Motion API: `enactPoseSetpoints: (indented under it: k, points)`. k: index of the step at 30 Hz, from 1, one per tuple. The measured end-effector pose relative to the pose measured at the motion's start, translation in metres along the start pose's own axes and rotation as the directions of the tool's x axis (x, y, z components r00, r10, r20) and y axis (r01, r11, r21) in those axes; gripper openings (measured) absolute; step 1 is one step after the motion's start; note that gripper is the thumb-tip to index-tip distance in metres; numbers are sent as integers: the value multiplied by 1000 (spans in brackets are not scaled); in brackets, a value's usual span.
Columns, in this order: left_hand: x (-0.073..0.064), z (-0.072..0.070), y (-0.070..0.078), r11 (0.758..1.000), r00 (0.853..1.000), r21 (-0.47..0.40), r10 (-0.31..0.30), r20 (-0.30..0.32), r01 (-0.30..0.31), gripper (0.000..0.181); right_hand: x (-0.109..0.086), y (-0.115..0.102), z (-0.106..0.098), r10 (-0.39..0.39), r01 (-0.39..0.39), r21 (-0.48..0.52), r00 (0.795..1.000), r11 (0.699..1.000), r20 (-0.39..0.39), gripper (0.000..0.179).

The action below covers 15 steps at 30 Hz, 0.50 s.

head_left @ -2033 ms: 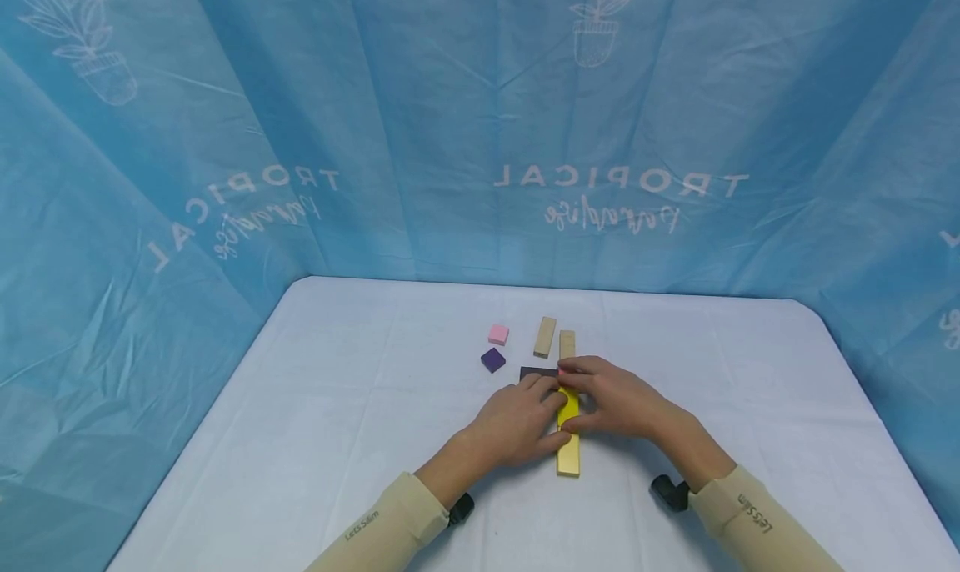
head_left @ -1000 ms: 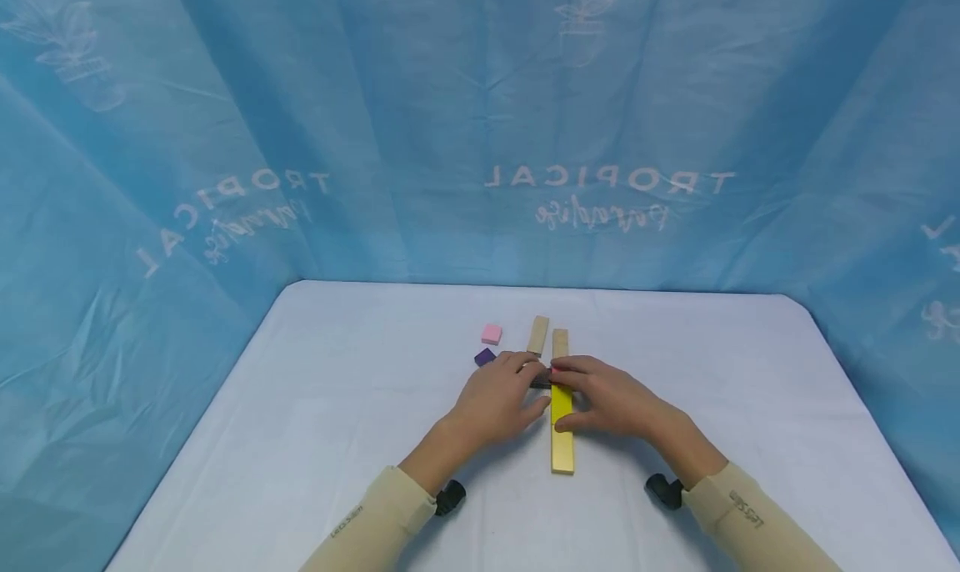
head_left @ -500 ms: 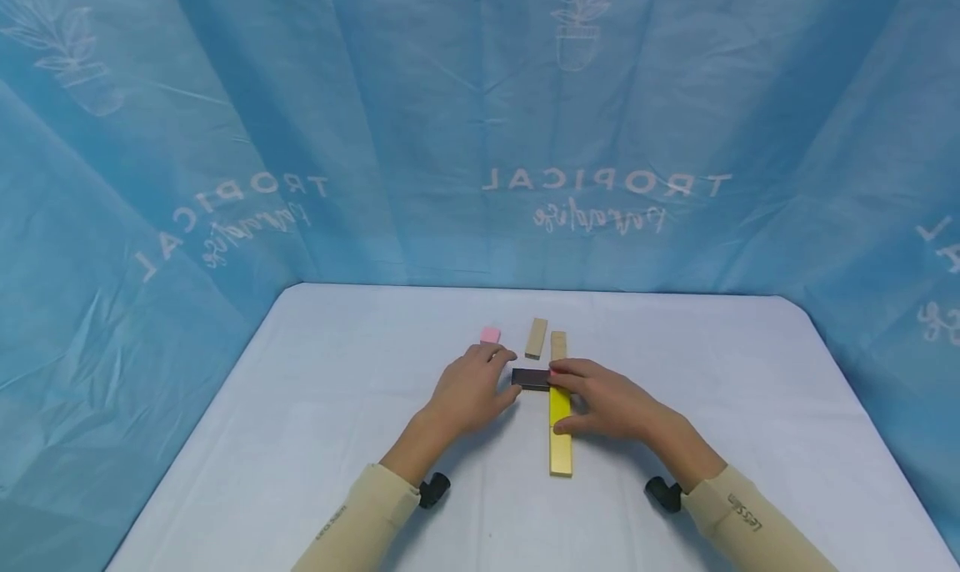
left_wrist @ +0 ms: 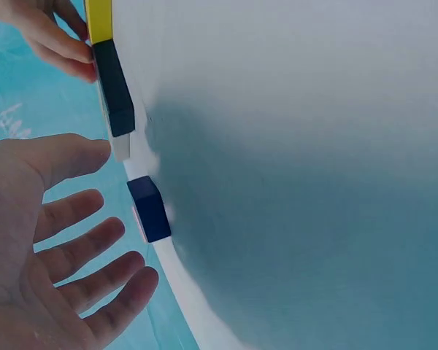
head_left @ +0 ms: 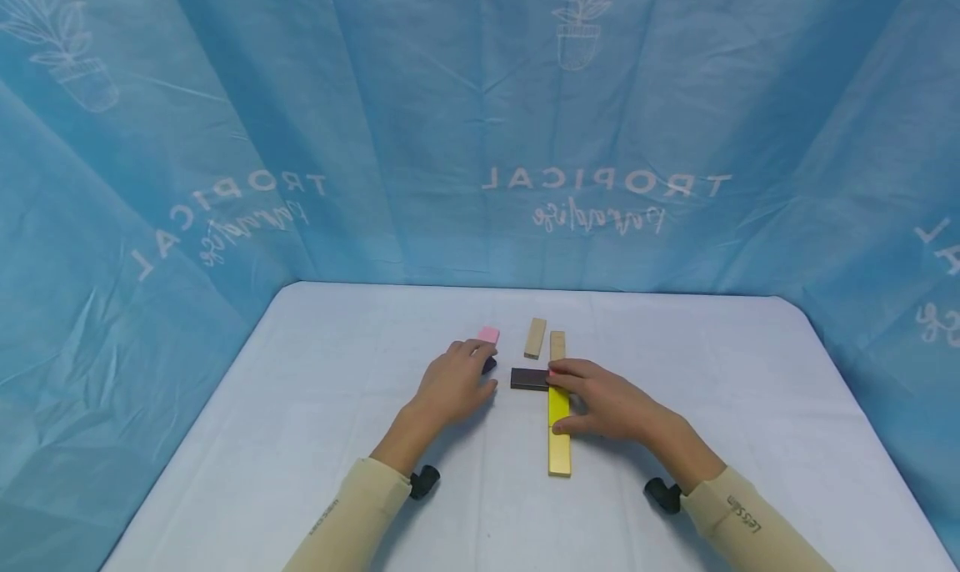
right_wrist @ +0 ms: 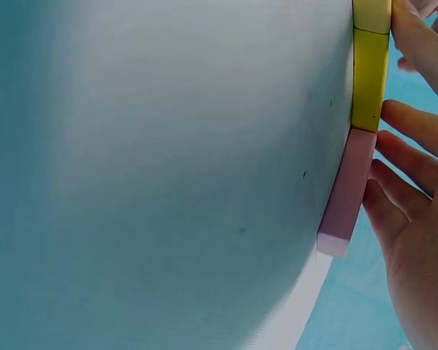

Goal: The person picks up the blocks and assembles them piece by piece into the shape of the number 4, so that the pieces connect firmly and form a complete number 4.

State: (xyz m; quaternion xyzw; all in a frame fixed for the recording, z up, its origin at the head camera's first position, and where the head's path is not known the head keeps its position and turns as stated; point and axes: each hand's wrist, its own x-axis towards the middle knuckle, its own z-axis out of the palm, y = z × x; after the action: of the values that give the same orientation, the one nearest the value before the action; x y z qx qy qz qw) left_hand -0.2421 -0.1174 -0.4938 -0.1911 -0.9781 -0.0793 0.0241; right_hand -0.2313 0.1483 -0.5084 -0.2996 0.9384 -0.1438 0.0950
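Observation:
My left hand (head_left: 453,382) hovers with spread fingers beside a small dark purple block (head_left: 489,364), partly hidden by its fingers in the head view. The left wrist view shows this block (left_wrist: 150,208) apart from the fingertips. A pink block (head_left: 488,334) lies just behind it. Fairly straight fingers of my right hand (head_left: 611,401) rest on a row of blocks: a yellow block (head_left: 558,407) and a long pink block (right_wrist: 347,193), mostly covered in the head view. A black block (head_left: 529,378) extends leftward from the row.
A pale gold block (head_left: 558,453) forms the row's near end, and a wooden block (head_left: 557,344) its far end. Another wooden block (head_left: 535,338) lies slightly left of that. White cloth covers the table (head_left: 300,439), with a blue curtain (head_left: 405,138) around it.
My left hand has left the black block and moved left to the purple block. My right hand stays on the row. The whole view has shifted slightly.

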Motion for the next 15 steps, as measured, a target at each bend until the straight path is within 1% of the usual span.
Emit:
enactPoseSetpoints:
  k: [8,15]
  points:
    - [1,3,-4,1000,1000,-29,-3,-9,3,51,-1,0,1,8,-8,-1,1000,1000,7,85]
    - [3,6,-5,1000,1000,-11,-22,-2,22,50,-1,-1,1,11,-11,5,1000,1000,3,85]
